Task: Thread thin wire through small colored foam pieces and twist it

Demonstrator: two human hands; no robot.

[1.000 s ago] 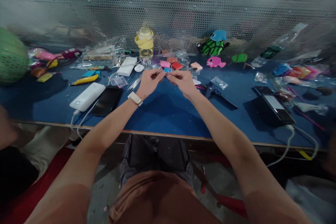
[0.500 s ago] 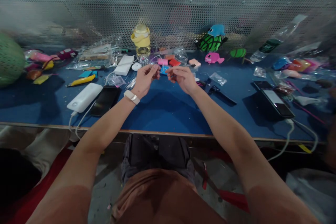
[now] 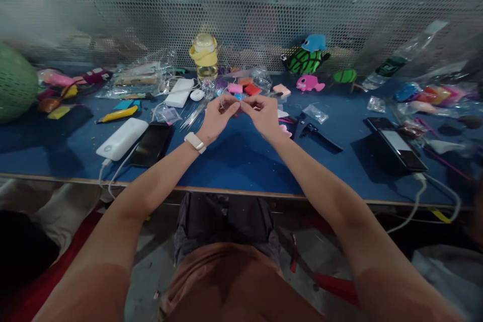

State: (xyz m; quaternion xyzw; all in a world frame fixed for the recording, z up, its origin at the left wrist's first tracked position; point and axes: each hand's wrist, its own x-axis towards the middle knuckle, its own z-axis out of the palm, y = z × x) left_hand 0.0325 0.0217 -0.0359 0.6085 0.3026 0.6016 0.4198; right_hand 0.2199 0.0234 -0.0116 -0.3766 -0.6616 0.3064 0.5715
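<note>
My left hand (image 3: 220,116) and my right hand (image 3: 263,114) meet above the middle of the blue table, thumbs and fingertips pinched close together. Whatever lies between the fingertips is too small or hidden to name. Just beyond them are a blue piece (image 3: 239,96), a pink roll (image 3: 235,88) and red pieces (image 3: 252,90). Thin metal sticks (image 3: 192,114) lie left of my left hand. Beside my right wrist a pink scalloped piece (image 3: 286,131) shows in part.
Along the back stand a yellow-topped bottle (image 3: 206,55), a green-and-black turtle shape (image 3: 305,62), a pink fish (image 3: 310,83) and a tilted water bottle (image 3: 402,58). A power bank (image 3: 121,139) and phone (image 3: 153,145) lie left, a propped phone (image 3: 398,146) right. A black holder (image 3: 317,136) lies nearer.
My hands have come together, closing the gap between their fingertips. My left wrist has moved slightly right. The pink scalloped piece beside my right wrist has come into sight.
</note>
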